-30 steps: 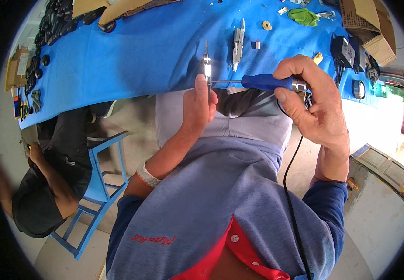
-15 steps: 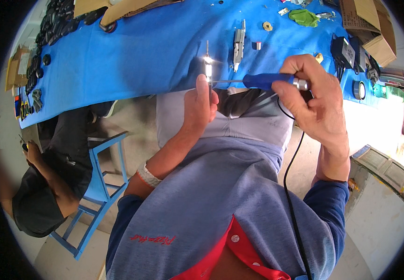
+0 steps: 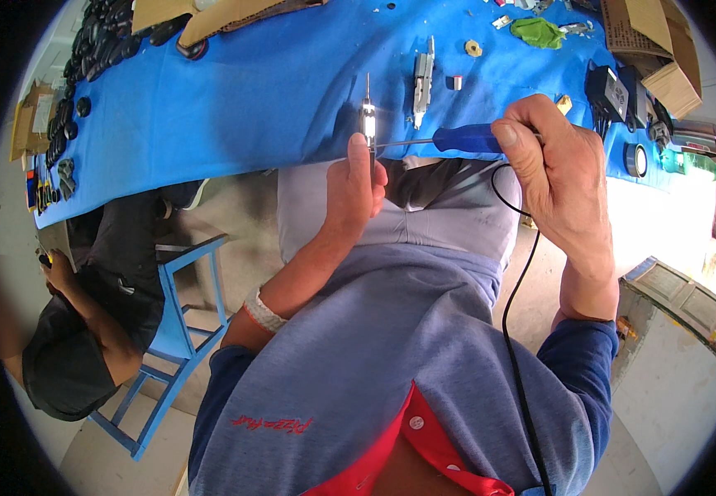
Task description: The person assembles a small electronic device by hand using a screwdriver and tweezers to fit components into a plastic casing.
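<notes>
My left hand (image 3: 356,186) is closed around a slim, shiny metal part (image 3: 368,117) with a thin rod pointing up from its far end. My thumb presses along its side, and the lower end is hidden in my fingers. My right hand (image 3: 563,169) grips a screwdriver (image 3: 467,140) with a blue handle, held level. Its shaft runs left to the metal part beside my left thumb; whether the tip sits in a screw is too small to tell. Just beyond lies a grey metal piece (image 3: 423,83), with a small silver-and-red cylinder (image 3: 457,83) to its right.
A blue cloth (image 3: 234,107) covers the table. Many black rounded items (image 3: 97,50) lie at the far left, near cardboard (image 3: 234,18). Black adapters (image 3: 612,93) and an open carton (image 3: 647,37) stand right. A black cable (image 3: 510,314) hangs over my shirt. Another person (image 3: 110,306) sits left.
My right hand has shifted its hold on the screwdriver, the fingers now covering the handle's end. My left hand and the metal part have stayed almost still.
</notes>
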Demonstrator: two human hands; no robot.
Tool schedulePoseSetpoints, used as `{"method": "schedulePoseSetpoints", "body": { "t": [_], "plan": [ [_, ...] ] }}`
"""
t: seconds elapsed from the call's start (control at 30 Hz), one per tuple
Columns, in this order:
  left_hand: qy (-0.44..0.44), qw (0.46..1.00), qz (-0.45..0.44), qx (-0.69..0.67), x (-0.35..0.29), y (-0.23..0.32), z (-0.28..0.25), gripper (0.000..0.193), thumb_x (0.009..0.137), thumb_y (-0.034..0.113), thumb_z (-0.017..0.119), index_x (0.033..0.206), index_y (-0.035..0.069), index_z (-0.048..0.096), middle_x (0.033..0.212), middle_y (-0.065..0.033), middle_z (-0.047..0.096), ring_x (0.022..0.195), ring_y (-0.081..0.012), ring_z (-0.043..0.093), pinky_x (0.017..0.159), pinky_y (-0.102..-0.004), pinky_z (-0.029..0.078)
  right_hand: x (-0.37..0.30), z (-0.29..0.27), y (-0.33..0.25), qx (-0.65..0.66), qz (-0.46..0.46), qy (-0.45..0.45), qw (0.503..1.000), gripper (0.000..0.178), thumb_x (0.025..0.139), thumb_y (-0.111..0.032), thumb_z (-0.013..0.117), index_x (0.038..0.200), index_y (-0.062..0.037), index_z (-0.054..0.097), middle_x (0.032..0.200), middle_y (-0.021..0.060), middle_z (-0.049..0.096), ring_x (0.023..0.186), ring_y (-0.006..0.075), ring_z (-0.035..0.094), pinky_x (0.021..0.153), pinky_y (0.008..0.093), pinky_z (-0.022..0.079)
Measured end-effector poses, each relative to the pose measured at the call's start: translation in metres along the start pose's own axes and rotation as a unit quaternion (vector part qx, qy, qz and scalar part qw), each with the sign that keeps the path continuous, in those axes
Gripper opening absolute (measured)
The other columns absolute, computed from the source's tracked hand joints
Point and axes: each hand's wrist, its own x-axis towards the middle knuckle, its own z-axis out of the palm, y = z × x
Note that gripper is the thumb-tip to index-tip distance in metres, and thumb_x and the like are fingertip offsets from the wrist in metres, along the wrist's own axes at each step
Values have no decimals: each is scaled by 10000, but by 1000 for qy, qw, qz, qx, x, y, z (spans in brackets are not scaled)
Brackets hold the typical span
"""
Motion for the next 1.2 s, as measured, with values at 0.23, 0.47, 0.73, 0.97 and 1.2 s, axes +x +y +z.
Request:
{"method": "schedulePoseSetpoints", "body": {
  "t": [0.23,0.47,0.73,0.97,1.2],
  "plan": [
    [-4,1000,6,15,1,-3,-1,677,897,664,360,593,69,471,442,-3,392,343,-90,353,326,-237,264,6,9,-1,101,-112,54,987,169,880,-189,630,886,-26,586,665,101,598,568,230,596,511,284,436],
    [-20,1000,11,1,1,-4,-3,681,894,684,330,618,79,478,437,0,403,343,-86,359,326,-231,264,1,4,-3,-27,12,46,998,379,926,-396,539,826,-35,591,583,84,584,493,222,587,454,286,423],
    [-21,1000,14,-10,0,-4,-2,709,890,700,291,611,74,471,450,-5,401,353,-94,361,334,-239,273,0,7,-1,46,12,47,998,250,905,-261,608,831,-26,565,606,69,569,480,172,555,451,263,400],
    [-14,1000,2,-19,-1,-2,-2,687,898,687,304,632,76,474,449,-6,403,353,-93,360,336,-239,270,-1,3,0,116,-74,0,991,245,886,-214,636,992,-2,576,887,107,604,668,180,592,548,252,431],
    [-6,1000,-4,-14,-1,0,-2,709,896,668,313,571,56,463,466,-19,399,359,-108,361,337,-250,285,-2,4,-6,-13,42,34,998,343,902,-350,600,896,-10,561,606,94,571,491,226,563,472,294,426]
  ]
}}
